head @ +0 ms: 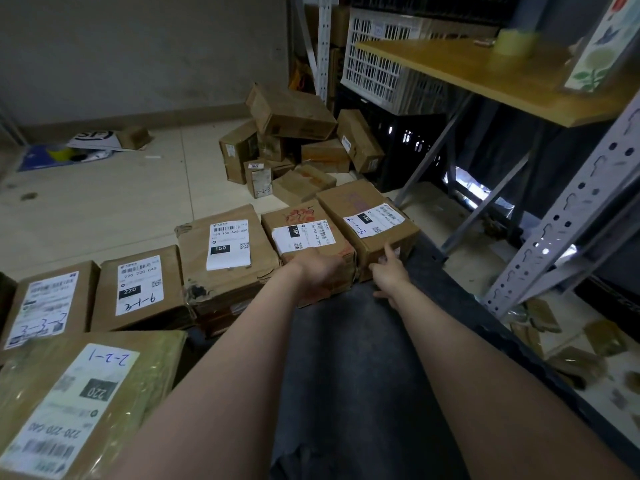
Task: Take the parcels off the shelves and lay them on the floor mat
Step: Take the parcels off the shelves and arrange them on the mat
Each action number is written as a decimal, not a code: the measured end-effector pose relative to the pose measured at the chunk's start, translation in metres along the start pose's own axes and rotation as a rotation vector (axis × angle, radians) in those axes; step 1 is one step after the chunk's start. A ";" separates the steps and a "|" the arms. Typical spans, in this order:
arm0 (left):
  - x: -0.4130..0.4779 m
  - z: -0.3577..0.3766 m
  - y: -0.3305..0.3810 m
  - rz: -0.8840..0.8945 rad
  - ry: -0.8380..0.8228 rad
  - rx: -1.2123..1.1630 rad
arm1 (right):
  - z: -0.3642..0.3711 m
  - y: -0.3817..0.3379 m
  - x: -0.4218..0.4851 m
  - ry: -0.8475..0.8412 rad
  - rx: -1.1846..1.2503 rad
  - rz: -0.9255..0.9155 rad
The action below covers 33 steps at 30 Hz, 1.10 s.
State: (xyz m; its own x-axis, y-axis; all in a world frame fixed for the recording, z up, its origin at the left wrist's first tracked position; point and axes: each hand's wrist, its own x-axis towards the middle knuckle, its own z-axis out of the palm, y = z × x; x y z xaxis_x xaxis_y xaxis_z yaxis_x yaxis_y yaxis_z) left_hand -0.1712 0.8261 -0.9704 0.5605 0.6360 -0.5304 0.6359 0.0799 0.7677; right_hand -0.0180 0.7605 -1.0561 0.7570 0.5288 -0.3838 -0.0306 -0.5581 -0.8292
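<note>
The left hand [320,269] seems to grip the near edge of the middle parcel [300,226] on the floor mat [346,375], while the right hand [392,273], fingers spread, touches the rightmost parcel [372,216].

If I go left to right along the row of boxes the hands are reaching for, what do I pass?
leftmost box → box with the 220 tag → box with the 150 tag → box with red scribbles → box marked 2-1-3 → grey shelf post
</note>
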 end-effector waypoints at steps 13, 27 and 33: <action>-0.019 0.028 0.033 0.065 -0.064 0.041 | -0.039 0.008 -0.012 0.165 -0.049 -0.052; -0.119 0.101 0.146 0.525 -0.125 0.027 | -0.198 -0.061 -0.146 0.671 -0.079 -0.539; -0.198 0.147 0.216 0.879 -0.175 0.032 | -0.306 -0.096 -0.239 0.895 -0.346 -0.789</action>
State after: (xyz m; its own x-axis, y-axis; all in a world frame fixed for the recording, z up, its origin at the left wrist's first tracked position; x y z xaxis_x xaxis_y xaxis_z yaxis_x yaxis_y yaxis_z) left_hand -0.0663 0.6047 -0.7524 0.9233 0.3310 0.1949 -0.0480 -0.4041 0.9135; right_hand 0.0036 0.4924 -0.7605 0.6735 0.2502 0.6956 0.7060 -0.4968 -0.5048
